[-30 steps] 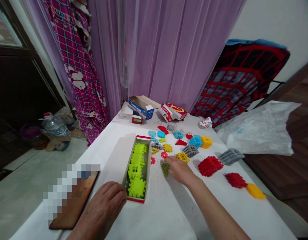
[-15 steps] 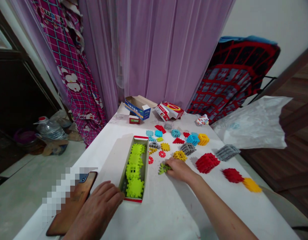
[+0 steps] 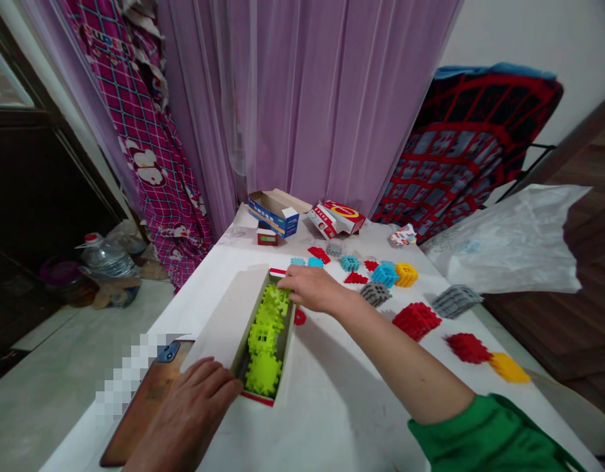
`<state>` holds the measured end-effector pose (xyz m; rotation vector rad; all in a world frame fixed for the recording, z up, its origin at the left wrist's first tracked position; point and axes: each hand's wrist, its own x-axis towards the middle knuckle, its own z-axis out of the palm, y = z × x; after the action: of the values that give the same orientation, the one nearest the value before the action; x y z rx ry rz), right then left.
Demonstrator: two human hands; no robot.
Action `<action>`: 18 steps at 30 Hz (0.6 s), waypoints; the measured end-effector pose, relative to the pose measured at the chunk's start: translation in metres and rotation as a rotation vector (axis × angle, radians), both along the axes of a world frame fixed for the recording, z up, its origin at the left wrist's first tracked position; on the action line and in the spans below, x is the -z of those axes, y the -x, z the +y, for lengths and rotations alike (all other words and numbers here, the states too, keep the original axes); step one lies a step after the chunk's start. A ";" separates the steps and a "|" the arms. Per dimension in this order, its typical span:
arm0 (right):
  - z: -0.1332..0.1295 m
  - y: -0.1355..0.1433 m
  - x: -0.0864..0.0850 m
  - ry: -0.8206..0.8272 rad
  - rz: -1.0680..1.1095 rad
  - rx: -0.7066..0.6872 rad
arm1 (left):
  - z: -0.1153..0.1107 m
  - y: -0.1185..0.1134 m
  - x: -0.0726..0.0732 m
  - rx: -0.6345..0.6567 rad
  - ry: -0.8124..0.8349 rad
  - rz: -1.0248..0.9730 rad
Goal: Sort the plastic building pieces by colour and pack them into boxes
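A long open cardboard box (image 3: 288,341) with red ends holds several lime-green interlocking plastic pieces (image 3: 263,337). My right hand (image 3: 309,288) reaches over its far right edge. The fingers are closed on a green toothed piece (image 3: 282,296) among the others at the far end; the fingers partly hide it. My left hand (image 3: 206,393) is at the near left corner of the box, fingers together and curled, with the thumb against the wall. A white flap (image 3: 228,305) is folded out on the left side.
A phone (image 3: 145,400) lies left of my left hand. Stacks of red pieces (image 3: 416,321), grey pieces (image 3: 457,301), blue pieces (image 3: 385,275) and yellow pieces (image 3: 406,275) stand to the right. At the back are a blue carton (image 3: 275,216), a red-and-white carton (image 3: 339,219) and a plastic bag (image 3: 513,242).
My right hand has lifted the green piece off the table and moved it left and away from me, over the far end of the box. My left hand stays at the box corner.
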<state>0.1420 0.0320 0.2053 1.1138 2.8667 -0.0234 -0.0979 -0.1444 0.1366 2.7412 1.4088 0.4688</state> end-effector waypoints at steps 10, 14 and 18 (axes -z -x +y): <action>0.018 0.036 0.031 -0.016 -0.142 -0.057 | 0.000 0.000 0.004 -0.006 -0.052 -0.027; 0.028 0.023 0.020 -0.029 -0.077 -0.006 | 0.000 0.001 0.004 -0.002 -0.033 -0.044; 0.054 -0.012 -0.003 -0.099 0.009 0.212 | 0.000 0.003 0.002 0.022 -0.052 -0.053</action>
<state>0.1539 0.0857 0.2083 1.4346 2.7710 0.1044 -0.1009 -0.1445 0.1349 2.7588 1.3728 0.5802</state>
